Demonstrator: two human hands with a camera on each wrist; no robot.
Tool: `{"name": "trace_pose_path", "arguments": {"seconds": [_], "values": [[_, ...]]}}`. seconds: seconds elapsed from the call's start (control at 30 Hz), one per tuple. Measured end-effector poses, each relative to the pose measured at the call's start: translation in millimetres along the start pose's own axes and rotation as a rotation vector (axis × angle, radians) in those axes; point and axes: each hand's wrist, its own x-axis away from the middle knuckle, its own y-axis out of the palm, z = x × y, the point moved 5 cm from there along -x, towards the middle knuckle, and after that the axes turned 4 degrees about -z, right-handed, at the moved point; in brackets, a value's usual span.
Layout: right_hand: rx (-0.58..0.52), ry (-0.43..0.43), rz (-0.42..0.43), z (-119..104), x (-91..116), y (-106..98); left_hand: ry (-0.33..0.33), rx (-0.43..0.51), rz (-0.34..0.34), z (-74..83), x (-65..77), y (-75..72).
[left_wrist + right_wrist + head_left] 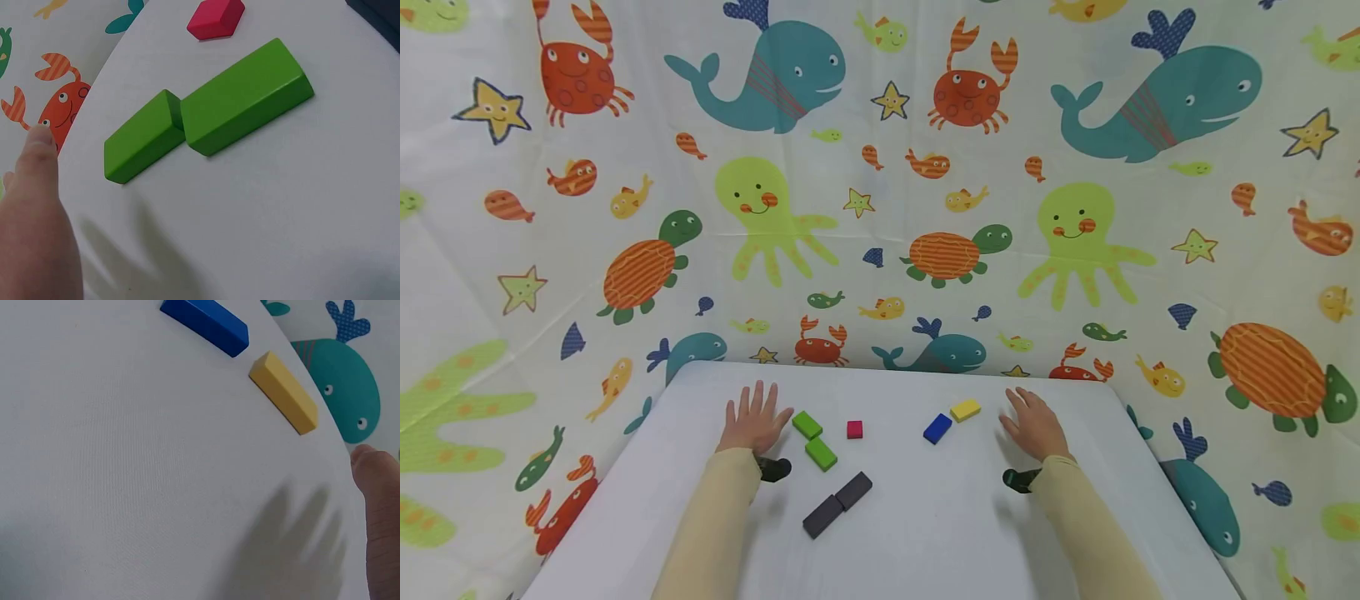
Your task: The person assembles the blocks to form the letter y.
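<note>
On the white desk [925,533], two dark blocks [837,503] lie nearest. Beyond them, the left hand [754,421] rests flat with straight fingers just left of two green blocks [814,439], holding nothing. The right hand [1036,425] rests flat and empty too, right of the blue block [937,428] and the yellow block [965,409].

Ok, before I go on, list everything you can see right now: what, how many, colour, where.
green blocks: two, green, corners touching, on the table beside the left hand
red cube: one, red-pink, right of the green blocks
dark grey blocks: two, dark grey, end to end, nearest the person
blue block: one, blue, centre-right
yellow block: one, yellow, just behind the blue block, left of the right hand
table: one, white, rounded far corners
backdrop cloth: one, pale with sea-animal print, behind and around the table
left hand: fingers straight, flat on the table, holding nothing
right hand: fingers relaxed, on the table, holding nothing
</note>
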Motion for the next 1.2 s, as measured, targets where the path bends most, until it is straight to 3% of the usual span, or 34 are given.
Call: {"name": "trace_pose_path", "arguments": {"seconds": [0.2,0.4,0.6,0.8,1.0,1.2], "values": [[-0.005,0.001,-0.003,-1.1,-0.2,0.4,-0.007,0.025,-0.020,6.0,2.0,-2.5],[-0.058,0.001,-0.038,-8.4,-1.7,8.3,0.014,0.092,-0.024,28.3,2.0,-4.3],[-0.145,0.029,-0.043,-26.5,-3.9,19.1,0.154,0.158,0.036,55.1,-12.3,4.2],[-0.237,0.034,-0.030,-51.9,-5.7,31.6,0.293,0.251,0.078,97.6,-21.6,9.2],[-0.307,0.022,-0.021,-70.2,-5.8,37.0,0.339,0.324,0.051,132.9,-19.9,11.3],[-0.308,-0.002,-0.030,-78.6,-5.7,37.0,0.337,0.317,0.032,141.1,-23.1,20.7]]}}
